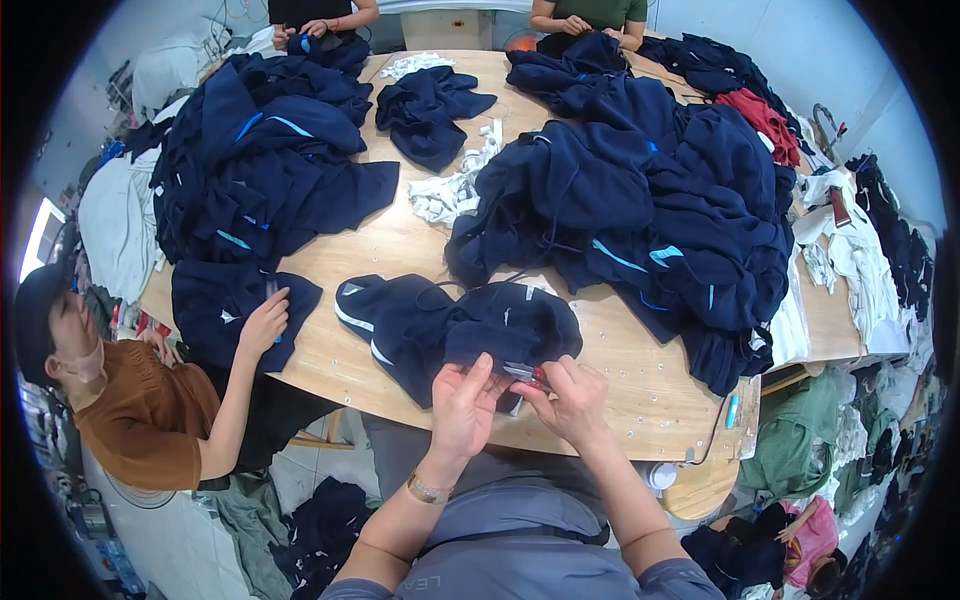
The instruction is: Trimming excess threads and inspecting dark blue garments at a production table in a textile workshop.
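The garments (640,200) heaped on the pale wooden table (640,385) are navy with light-blue stripes; one (762,118) is red, and the scraps (450,190) are white.

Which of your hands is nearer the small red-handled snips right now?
Right. The right hand holds the small red-handled snips at its fingertips. The left hand sits just to their left, pinching the edge of the navy garment.

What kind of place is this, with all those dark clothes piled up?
Probably a garment workshop's finishing area. Heaps of navy garments cover a shared wooden table, several people work around it, and the wearer's right hand holds small thread snips at one navy garment.
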{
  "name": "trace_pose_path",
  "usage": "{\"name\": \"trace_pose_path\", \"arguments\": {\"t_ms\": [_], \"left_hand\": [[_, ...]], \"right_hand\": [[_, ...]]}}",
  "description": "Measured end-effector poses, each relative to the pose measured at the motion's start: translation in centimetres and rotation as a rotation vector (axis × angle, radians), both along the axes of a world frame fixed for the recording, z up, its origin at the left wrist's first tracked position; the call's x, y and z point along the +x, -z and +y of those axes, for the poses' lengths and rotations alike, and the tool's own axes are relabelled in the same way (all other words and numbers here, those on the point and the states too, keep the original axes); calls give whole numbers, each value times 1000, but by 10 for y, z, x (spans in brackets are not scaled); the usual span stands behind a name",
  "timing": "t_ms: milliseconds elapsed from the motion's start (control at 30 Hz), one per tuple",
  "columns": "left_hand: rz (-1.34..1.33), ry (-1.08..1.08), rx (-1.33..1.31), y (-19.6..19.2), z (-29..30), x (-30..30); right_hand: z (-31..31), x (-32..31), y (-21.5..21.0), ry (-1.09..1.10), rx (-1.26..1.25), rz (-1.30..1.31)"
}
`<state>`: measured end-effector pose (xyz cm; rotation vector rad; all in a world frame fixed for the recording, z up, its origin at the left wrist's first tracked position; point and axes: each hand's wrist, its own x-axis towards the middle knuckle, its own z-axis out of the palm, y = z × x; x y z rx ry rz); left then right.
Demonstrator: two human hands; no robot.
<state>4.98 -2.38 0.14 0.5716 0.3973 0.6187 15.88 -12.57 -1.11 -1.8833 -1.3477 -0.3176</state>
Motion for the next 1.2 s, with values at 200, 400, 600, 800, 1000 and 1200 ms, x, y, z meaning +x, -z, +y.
{"name": "trace_pose_path", "arguments": {"t_ms": [200,400,600,800,1000,1200], "left_hand": [[-20,-4,15,4,-2,-1],[-26,-2,19,8,0,-1],[-43,7,14,5,-3,-1],[-48,21,-15,4,0,1],[22,-3,22,12,-4,2],[-86,-39,6,17,-2,-1]], "right_hand": [[1,1,2,-10,1,16],[3,0,2,-14,8,27],[2,1,2,-28,-18,1],[-2,-8,6,12,213,689],[19,-23,-3,-21,183,632],[16,-32,-8,-96,77,607]]}}
